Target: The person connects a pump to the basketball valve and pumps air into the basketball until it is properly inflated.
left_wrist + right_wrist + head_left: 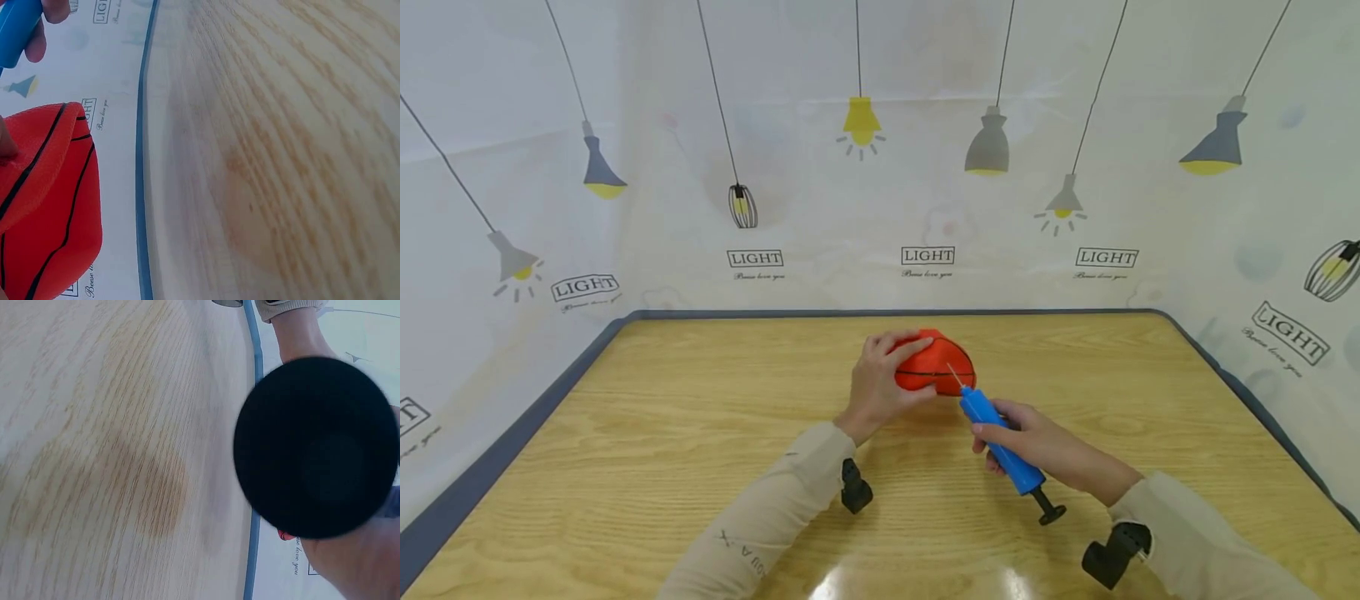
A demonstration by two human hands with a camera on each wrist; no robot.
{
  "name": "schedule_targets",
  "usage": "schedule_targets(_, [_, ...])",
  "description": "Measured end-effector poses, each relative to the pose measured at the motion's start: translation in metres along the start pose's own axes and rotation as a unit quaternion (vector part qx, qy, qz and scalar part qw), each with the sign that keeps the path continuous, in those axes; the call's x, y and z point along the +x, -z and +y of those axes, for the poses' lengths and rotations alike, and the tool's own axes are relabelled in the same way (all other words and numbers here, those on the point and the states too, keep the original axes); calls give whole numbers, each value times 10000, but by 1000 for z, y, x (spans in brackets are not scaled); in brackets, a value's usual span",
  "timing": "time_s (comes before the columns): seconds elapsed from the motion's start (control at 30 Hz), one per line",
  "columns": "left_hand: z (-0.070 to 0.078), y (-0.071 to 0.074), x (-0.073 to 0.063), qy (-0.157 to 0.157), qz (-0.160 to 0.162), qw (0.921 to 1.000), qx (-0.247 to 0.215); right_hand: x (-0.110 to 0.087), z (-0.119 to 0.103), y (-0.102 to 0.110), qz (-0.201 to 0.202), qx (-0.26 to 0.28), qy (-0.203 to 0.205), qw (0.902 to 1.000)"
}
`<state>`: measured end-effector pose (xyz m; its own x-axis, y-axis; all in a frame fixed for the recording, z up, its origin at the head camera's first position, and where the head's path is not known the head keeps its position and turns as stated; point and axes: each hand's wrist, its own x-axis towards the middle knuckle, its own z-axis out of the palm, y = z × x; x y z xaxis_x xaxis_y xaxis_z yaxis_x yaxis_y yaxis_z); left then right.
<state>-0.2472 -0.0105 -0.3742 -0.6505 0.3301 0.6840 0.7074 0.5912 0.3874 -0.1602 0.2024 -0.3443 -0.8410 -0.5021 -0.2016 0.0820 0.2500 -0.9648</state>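
A red ball with black lines [936, 358], soft and partly collapsed like a deflated small basketball, is gripped by my left hand [880, 379] over the table. Its folded, dented skin fills the left side of the left wrist view [75, 212]. My right hand [1033, 437] holds a blue hand pump [1021, 472] around its barrel. The pump's thin needle [956, 375] points up and left in front of the ball; I cannot tell whether its tip touches. A black plunger handle [1052, 514] sticks out at the lower end, and its round end [315, 447] blocks much of the right wrist view.
Both hands work above a wood-grain table [700, 467] with a dark blue edge [895, 314]. Behind it hangs a white sheet [820, 208] printed with lamps. A black camera [854, 487] sits on the left wrist, another camera [1112, 557] on the right.
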Motion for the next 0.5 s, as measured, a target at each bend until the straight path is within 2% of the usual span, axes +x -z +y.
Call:
schedule_targets(0.27, [-4,-1,-2,161,-107,9992,-348,-1,0,-2,-7,-33,43,10000])
schedule_targets(0.4, [-6,-2,-4,232,-274,9988,-329,-1,1,-3,16,-125,59,9999])
schedule_targets(0.5, [-5,-2,-3,232,-276,9990,-260,-1,1,-3,37,-194,69,9998])
